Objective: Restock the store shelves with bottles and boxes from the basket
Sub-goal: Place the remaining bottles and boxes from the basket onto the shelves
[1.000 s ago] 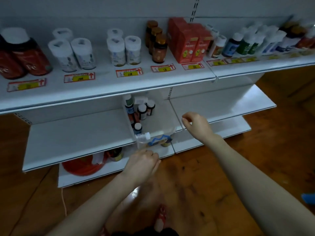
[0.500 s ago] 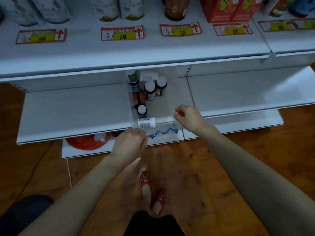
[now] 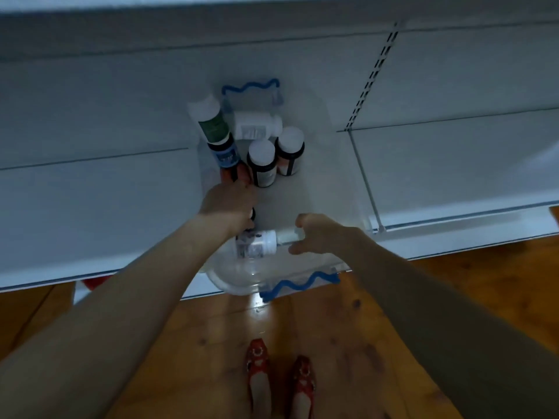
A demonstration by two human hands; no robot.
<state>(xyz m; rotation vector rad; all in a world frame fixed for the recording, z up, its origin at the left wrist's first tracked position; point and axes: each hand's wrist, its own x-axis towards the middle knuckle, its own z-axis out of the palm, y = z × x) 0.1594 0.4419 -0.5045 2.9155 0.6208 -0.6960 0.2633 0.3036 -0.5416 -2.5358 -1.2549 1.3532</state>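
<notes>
A clear basket [image 3: 329, 182] with blue wavy handles sits on the lower white shelf [image 3: 99, 207]. At its back are a green-label bottle [image 3: 211, 122], a white bottle on its side [image 3: 257, 126], a blue-label bottle [image 3: 226, 154] and two dark bottles with white caps [image 3: 262, 161]. My left hand [image 3: 228, 204] reaches in and curls down over a small dark bottle [image 3: 252, 213], which it mostly hides. Near the basket's front lies a white bottle [image 3: 255, 244]. My right hand [image 3: 317, 234] pinches the cap end of it.
The shelf above [image 3: 272, 13] overhangs the basket at the top of the view. A slotted upright [image 3: 367, 83] divides the back panel. The right shelf section [image 3: 453, 164] is bare. Wooden floor and my red shoes [image 3: 279, 376] are below.
The view has leaned in under the upper shelf. My left hand went from the basket's front rim down onto a dark bottle inside. My right hand left the rim and took the white bottle's cap.
</notes>
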